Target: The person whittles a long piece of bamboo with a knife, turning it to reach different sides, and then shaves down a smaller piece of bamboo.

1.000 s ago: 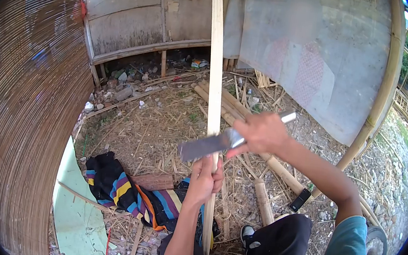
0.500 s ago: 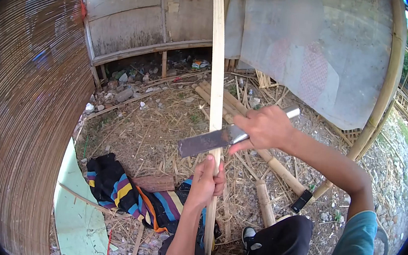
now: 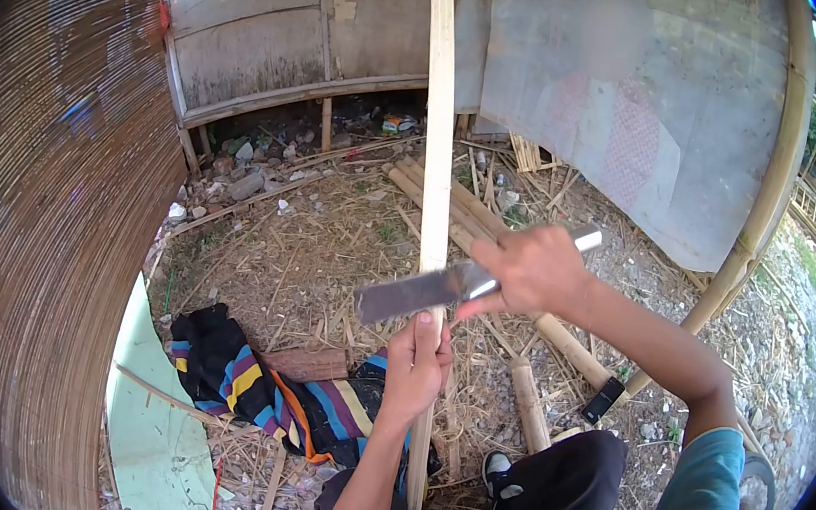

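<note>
A long pale bamboo strip stands nearly upright in front of me, its lower end between my legs. My left hand is closed round it below the middle, thumb lying along its face. In my right hand is a machete with a broad dark blade and a shiny metal handle, the fingers wrapped round the handle. The blade lies across the strip just above my left thumb, its tip pointing left.
A striped cloth lies on the ground by a reddish wood block. Bamboo poles stretch behind my hands, with a small black object at one end. A slatted bamboo screen rises at left; a pale green sheet lies beside it.
The machete and my right hand have moved slightly down, the blade now closer to my left thumb. The bamboo strip's top has shifted slightly up and right.
</note>
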The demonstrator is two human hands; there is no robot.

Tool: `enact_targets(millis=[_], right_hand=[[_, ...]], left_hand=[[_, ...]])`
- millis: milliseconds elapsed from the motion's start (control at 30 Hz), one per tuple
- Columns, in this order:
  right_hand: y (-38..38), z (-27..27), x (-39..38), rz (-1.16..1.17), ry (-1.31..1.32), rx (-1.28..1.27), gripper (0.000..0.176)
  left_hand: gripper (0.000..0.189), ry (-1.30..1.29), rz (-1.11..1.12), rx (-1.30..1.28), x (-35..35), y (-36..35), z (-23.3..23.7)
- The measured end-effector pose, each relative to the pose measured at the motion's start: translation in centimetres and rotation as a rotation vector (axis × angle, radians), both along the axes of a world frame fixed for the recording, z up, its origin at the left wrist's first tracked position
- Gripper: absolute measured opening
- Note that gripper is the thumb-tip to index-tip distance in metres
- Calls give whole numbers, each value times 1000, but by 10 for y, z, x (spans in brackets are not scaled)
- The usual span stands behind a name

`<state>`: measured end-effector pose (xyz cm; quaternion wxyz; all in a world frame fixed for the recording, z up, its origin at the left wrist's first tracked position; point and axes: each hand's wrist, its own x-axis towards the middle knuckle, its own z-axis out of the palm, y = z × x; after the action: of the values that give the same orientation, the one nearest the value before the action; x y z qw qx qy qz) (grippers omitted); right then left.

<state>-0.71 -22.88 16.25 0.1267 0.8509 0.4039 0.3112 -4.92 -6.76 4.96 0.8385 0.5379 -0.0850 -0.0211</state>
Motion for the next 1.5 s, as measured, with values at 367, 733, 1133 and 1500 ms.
enact_targets(millis=[367,733,1133,1500], right_hand=[[-8,6,15,30,36,-28,64],[-15,26,38,49,-103,155,64],[-18,80,69,-254,-100,515,59],[-5,31,-1,170,-34,-173,67]], left_hand=[[41,-94,-2,16,2,-4,-5],[41,-39,-65,-35,-5,-2,5],[42,-37,-121,-69,-6,-1,5],[42,77,-196,-112,-10,5,7]])
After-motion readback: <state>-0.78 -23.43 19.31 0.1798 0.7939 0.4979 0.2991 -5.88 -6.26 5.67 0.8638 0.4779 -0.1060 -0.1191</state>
